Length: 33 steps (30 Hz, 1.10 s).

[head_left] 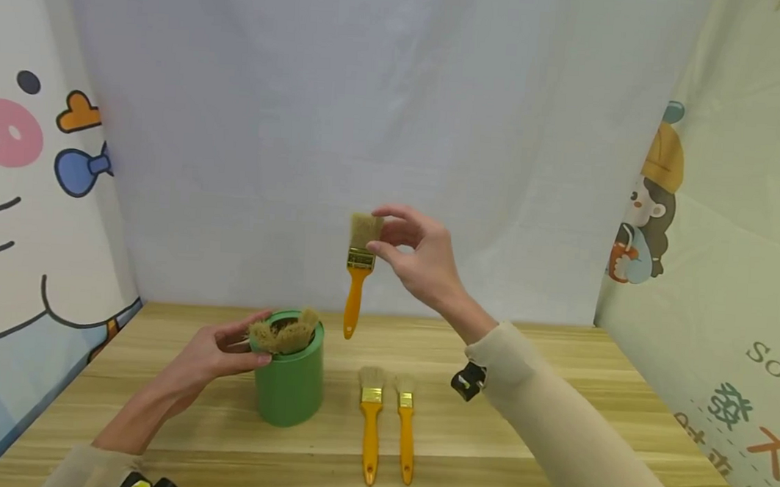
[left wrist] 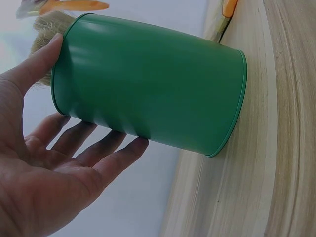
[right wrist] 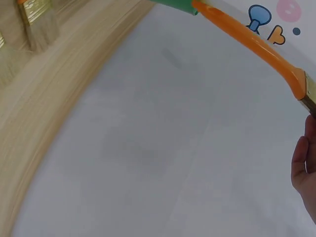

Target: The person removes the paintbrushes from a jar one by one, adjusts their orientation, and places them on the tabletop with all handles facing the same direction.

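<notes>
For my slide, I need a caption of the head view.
Right-hand grip holds a brush, bristles up; left-hand grip holds a green can of brushes.

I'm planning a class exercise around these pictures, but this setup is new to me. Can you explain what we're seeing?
No robot here: a person works bare-handed. The wide picture comes from a camera worn on the head; the two tilted ones come from cameras on the left and right wrists.

The left hand grips a smooth green cylindrical pot near its rim. The pot stands on a wood-grain table, with pale bristles poking out of its top.

The right hand pinches a flat paintbrush with an orange handle and gold-coloured metal band by its bristle end, handle down, in the air.

Right of the pot, two more paintbrushes with orange handles lie side by side, a wider one and a narrower one.
</notes>
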Tool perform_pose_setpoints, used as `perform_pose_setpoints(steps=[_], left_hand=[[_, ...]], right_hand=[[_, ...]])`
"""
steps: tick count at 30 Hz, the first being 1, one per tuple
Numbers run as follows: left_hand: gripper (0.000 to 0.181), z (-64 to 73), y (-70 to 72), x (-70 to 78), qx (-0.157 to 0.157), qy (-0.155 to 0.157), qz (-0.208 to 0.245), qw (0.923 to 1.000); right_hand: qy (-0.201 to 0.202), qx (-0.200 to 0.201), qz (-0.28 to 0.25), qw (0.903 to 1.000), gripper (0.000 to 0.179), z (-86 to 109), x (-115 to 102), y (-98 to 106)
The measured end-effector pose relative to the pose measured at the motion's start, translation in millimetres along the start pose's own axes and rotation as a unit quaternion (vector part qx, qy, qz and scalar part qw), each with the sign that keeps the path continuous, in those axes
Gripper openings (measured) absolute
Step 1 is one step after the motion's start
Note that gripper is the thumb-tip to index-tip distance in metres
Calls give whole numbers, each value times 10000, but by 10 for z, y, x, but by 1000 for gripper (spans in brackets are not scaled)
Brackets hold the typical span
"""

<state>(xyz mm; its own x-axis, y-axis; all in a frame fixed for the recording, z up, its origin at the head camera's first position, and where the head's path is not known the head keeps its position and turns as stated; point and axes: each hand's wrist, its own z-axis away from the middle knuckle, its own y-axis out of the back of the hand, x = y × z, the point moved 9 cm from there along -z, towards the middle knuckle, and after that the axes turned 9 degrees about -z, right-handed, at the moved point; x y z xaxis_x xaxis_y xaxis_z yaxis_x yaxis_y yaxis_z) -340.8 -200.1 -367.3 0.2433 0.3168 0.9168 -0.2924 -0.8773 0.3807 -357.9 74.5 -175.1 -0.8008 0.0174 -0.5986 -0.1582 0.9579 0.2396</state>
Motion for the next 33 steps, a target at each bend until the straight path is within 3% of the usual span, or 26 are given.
perform_pose_setpoints(steps=[18, 33], left_hand=[[80, 18, 7, 18, 21, 10, 45, 10000], [79, 29, 1, 13, 18, -22, 23, 10000]], right_hand=[[-1060, -206, 468, 9931, 36, 756, 524, 439], [-2167, -481, 655, 9729, 36, 1337, 796, 684]])
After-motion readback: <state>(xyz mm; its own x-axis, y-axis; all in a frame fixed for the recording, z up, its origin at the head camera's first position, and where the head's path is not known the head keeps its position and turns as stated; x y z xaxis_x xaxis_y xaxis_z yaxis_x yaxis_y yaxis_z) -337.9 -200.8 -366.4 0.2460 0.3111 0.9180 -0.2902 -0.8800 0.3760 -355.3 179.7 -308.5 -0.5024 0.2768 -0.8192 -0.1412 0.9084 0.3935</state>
